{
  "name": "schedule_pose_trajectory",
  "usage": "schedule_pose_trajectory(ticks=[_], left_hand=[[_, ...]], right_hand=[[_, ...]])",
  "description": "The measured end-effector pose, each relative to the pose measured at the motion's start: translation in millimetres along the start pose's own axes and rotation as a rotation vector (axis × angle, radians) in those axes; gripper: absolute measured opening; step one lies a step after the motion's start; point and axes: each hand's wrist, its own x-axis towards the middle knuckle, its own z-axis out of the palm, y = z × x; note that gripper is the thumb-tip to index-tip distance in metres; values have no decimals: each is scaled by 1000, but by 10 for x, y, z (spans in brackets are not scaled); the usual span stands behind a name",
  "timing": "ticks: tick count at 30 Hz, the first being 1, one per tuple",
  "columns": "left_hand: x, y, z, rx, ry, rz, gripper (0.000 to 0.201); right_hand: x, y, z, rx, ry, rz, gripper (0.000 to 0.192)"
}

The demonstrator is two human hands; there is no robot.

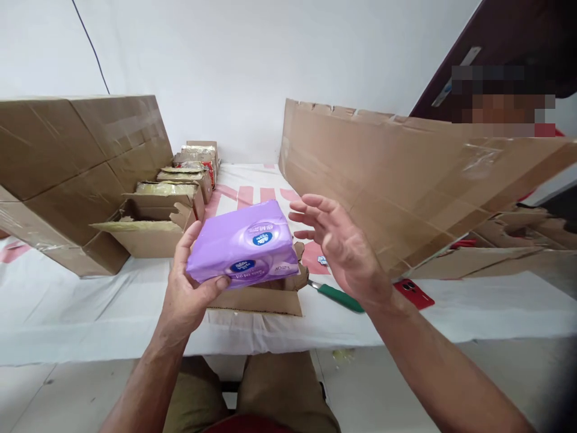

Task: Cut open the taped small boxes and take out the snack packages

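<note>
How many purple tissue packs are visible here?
1: the purple tissue pack is held in the left hand, above a small open box. More may be hidden inside cartons.
</note>
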Motion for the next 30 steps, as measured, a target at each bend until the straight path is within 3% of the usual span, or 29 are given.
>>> schedule_pose_trajectory(ticks=[3, 7, 11, 15, 18, 21, 24, 26, 30], left_hand=[[87, 87, 100, 21, 21, 32, 108], [401, 394, 287, 2, 13, 199, 89], [791, 782, 411, -49, -73, 420, 68], [1007, 1037, 436, -81, -122, 471, 67], [1053, 1173, 416, -91, -199, 470, 65], [1034, 1289, 346, -106, -307, 403, 56], [952, 1300, 194, -91, -310, 241, 60], [857, 1220, 40, -92, -228, 179, 63], [531, 969, -396, -116, 43, 259, 65]], right_hand=[[-66, 124, 108, -1, -48, 39, 93], [163, 149, 244, 4, 53, -49, 69], [552, -83, 178, -58, 199, -250, 59], [770, -343, 79, -147, 238, -351, 62], [821, -394, 48, -207, 268, -382, 62], [811, -322, 42, -246, 296, -420, 61], [763, -209, 71, -324, 306, -480, 61], [724, -158, 134, -412, 291, -546, 61], [583, -194, 454, -573, 182, -689, 57]])
